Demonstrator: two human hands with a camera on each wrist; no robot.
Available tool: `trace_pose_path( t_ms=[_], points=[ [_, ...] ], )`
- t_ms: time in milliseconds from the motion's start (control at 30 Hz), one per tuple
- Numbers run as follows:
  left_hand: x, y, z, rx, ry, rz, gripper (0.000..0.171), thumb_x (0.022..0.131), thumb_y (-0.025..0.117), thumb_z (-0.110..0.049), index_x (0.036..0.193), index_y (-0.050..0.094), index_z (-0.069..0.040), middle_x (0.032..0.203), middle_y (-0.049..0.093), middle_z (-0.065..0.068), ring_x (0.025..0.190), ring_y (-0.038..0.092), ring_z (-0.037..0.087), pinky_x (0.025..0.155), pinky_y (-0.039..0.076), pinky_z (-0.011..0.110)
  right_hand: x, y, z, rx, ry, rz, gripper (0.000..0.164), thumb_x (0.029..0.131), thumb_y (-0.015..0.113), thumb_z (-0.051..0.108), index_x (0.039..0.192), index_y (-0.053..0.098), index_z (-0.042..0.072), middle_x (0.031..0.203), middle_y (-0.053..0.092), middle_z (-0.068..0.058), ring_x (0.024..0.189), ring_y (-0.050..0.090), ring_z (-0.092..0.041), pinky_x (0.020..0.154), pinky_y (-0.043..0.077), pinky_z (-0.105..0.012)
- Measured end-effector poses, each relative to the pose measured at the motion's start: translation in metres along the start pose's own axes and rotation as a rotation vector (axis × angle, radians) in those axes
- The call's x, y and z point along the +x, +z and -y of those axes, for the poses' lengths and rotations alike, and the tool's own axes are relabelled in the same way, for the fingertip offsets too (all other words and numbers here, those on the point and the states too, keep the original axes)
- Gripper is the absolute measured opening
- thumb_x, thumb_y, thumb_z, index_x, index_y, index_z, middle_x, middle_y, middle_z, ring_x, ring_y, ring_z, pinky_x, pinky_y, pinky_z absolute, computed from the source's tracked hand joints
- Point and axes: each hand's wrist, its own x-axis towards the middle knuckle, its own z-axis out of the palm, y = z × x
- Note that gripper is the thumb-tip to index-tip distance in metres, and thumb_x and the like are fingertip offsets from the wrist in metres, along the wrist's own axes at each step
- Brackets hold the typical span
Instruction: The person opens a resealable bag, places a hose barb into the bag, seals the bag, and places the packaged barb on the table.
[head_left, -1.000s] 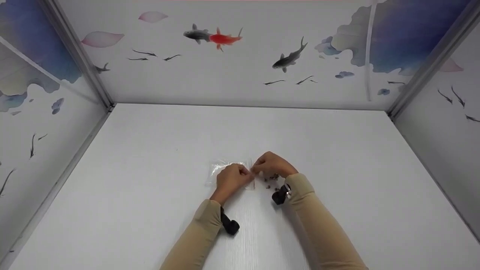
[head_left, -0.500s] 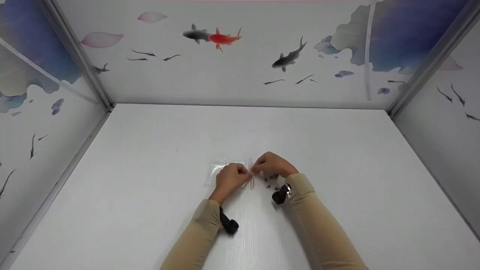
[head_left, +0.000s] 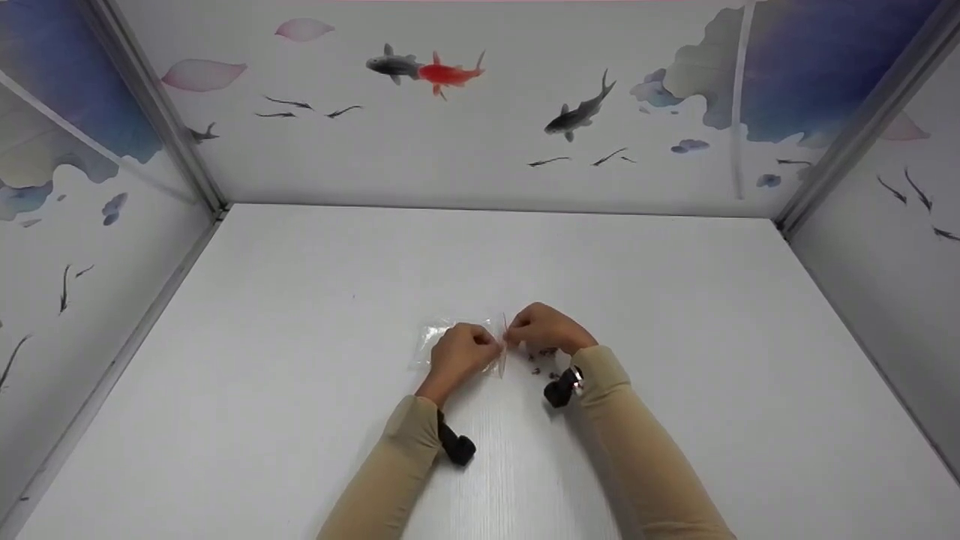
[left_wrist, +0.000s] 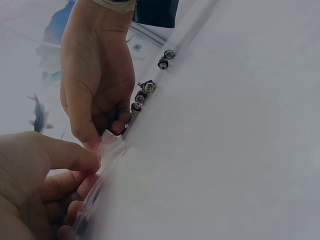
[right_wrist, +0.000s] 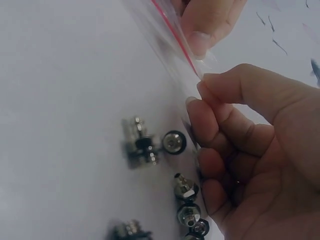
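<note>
A clear zip-lock plastic bag (head_left: 431,346) with a red strip (right_wrist: 176,31) along its mouth lies under and between both hands. My left hand (head_left: 459,354) pinches the bag near its mouth between thumb and fingers. On the other side, my right hand (head_left: 546,330) pinches the edge at the red strip between thumb and index finger, its other fingers curled. Close below the right hand, several small metal fittings (right_wrist: 186,189) with black rings lie loose on the table. In the left wrist view, more of these fittings (left_wrist: 148,87) show beside the right hand.
The white table (head_left: 300,450) stretches out on all sides of the hands. Printed panels with fish enclose it at the back (head_left: 480,150), left and right. Black wrist cameras (head_left: 459,450) hang below both wrists, the right one close to the fittings.
Both hands stay at the bag's mouth. The left hand has shifted slightly left, and a small gap now shows between the two hands' fingertips. The fittings lie as before.
</note>
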Motion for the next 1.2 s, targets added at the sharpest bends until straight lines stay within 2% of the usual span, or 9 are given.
trace_pose_path(
  t_ms=[233, 433, 567, 767, 1033, 1200],
  points=[
    [0.001, -0.001, -0.001, -0.034, -0.008, 0.009, 0.012, 0.081, 0.069, -0.026, 0.075, 0.071, -0.017, 0.075, 0.064, -0.006, 0.067, 0.050, 0.011, 0.063, 0.037, 0.028, 0.000, -0.003, -0.001, -0.015, 0.017, 0.012, 0.017, 0.085, 0.063, 0.025, 0.073, 0.068, 0.014, 0.060, 0.047, 0.006, 0.053, 0.043, -0.010, 0.046, 0.035, -0.026],
    [0.001, -0.002, -0.003, -0.058, 0.031, 0.016, 0.014, 0.086, 0.067, -0.026, 0.078, 0.067, -0.015, 0.075, 0.059, -0.006, 0.068, 0.048, 0.012, 0.062, 0.036, 0.028, 0.000, -0.007, -0.001, -0.029, 0.021, 0.037, 0.021, 0.089, 0.061, 0.031, 0.078, 0.068, 0.013, 0.065, 0.049, 0.004, 0.055, 0.044, -0.011, 0.049, 0.037, -0.026],
    [0.000, -0.004, -0.006, -0.071, 0.045, 0.035, 0.014, 0.089, 0.065, -0.026, 0.082, 0.067, -0.013, 0.076, 0.057, -0.004, 0.069, 0.047, 0.012, 0.061, 0.035, 0.027, -0.002, -0.009, 0.001, -0.031, 0.019, 0.051, 0.025, 0.090, 0.061, 0.032, 0.075, 0.067, 0.012, 0.062, 0.046, 0.005, 0.055, 0.044, -0.012, 0.049, 0.037, -0.027],
    [0.000, -0.008, -0.009, -0.072, 0.068, 0.042, 0.015, 0.090, 0.063, -0.023, 0.084, 0.067, -0.011, 0.080, 0.065, 0.000, 0.071, 0.051, 0.012, 0.064, 0.037, 0.027, -0.004, -0.010, 0.004, -0.042, -0.011, 0.066, 0.029, 0.089, 0.060, 0.027, 0.065, 0.057, 0.012, 0.054, 0.038, 0.007, 0.052, 0.041, -0.011, 0.047, 0.035, -0.027],
    [0.002, -0.013, -0.007, -0.165, 0.072, 0.092, 0.018, 0.095, 0.059, -0.019, 0.084, 0.066, -0.006, 0.082, 0.071, 0.006, 0.069, 0.057, 0.011, 0.062, 0.043, 0.023, -0.008, -0.015, 0.010, -0.098, -0.052, 0.066, 0.030, 0.091, 0.060, 0.024, 0.064, 0.058, 0.011, 0.057, 0.042, 0.005, 0.054, 0.040, -0.012, 0.050, 0.036, -0.028],
    [0.002, -0.016, -0.004, -0.174, 0.094, 0.101, 0.018, 0.095, 0.058, -0.018, 0.084, 0.064, -0.006, 0.081, 0.070, 0.007, 0.067, 0.056, 0.010, 0.061, 0.043, 0.022, -0.009, -0.015, 0.011, -0.119, -0.073, 0.072, 0.031, 0.091, 0.061, 0.023, 0.063, 0.058, 0.011, 0.056, 0.041, 0.006, 0.052, 0.038, -0.010, 0.050, 0.035, -0.027]
  ],
)
